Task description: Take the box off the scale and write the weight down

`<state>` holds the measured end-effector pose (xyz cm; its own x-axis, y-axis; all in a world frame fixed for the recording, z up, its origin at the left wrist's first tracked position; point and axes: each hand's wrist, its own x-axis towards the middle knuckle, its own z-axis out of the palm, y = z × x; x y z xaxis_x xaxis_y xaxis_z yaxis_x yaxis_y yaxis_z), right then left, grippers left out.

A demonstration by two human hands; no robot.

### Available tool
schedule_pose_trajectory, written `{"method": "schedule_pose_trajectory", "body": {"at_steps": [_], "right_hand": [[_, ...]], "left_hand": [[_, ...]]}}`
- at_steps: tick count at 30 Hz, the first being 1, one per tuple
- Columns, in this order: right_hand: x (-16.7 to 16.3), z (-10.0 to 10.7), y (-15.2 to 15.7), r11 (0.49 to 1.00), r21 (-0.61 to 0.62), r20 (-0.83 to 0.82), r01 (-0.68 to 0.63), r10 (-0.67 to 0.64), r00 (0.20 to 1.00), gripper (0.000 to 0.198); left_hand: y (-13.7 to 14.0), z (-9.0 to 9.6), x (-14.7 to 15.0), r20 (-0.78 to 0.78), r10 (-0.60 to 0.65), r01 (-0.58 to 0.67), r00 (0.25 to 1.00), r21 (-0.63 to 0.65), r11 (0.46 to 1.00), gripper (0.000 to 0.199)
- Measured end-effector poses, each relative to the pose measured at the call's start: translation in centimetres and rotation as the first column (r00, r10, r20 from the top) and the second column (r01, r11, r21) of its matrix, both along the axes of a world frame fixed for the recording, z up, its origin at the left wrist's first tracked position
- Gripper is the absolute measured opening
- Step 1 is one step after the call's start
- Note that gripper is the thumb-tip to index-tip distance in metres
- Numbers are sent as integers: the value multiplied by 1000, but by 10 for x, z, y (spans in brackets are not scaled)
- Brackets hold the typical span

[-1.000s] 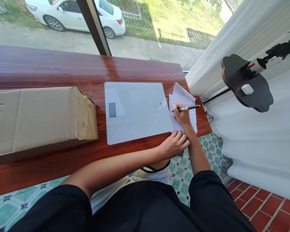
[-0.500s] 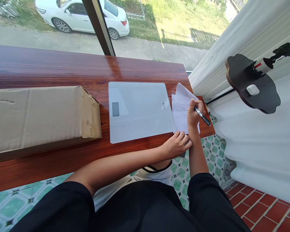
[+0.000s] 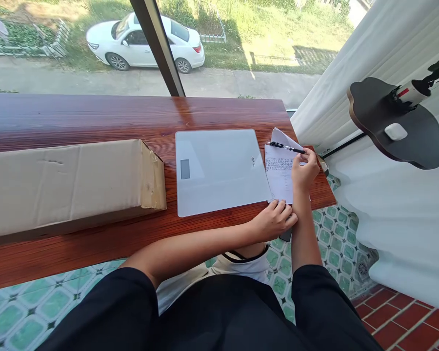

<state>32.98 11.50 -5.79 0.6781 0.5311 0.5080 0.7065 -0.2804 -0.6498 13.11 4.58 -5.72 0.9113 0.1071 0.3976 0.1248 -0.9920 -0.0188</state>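
My right hand (image 3: 305, 168) is at the right side of the written sheets of paper (image 3: 279, 183), its fingers closed on one end of a black-and-clear pen (image 3: 287, 147). The pen lies nearly level across the upper part of the paper, where the top sheet is folded up. My left hand (image 3: 274, 220) rests at the table's front edge, its curled fingertips by the paper's bottom edge and its outer fingers against my right forearm. A dark flat object (image 3: 286, 236), like a phone, shows partly below the left hand; what the fingers grip is hidden.
Left of the paper lies a white glass scale (image 3: 219, 180) with a small grey display. A long cardboard box (image 3: 73, 183) covers the left part of the brown wooden table (image 3: 219, 111). White curtains and a dark wavy-edged shelf (image 3: 420, 134) with a white case (image 3: 395, 131) stand at the right.
The pen has swung from a writing grip pointing down-right to lying across the paper's upper part. My right hand has turned and opened its writing hold. The view has shifted slightly left.
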Motion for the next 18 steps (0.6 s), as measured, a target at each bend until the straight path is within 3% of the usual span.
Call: {"method": "schedule_pose_trajectory", "body": {"at_steps": [4,9,18], "right_hand": [[0,1,3,997,75,-36,15,-12,999,27],[-2,2,7,977,209,-196,42,0,981,36],[2,-7,13,999,26,-107,-21,23,994,23]], "left_hand": [[2,3,-1,-30,-14,14,999,-3,1000,26],[3,6,-1,-58,-20,20,998,8,1000,26],[3,-1,0,-56,-25,29,998,71,997,25]]}}
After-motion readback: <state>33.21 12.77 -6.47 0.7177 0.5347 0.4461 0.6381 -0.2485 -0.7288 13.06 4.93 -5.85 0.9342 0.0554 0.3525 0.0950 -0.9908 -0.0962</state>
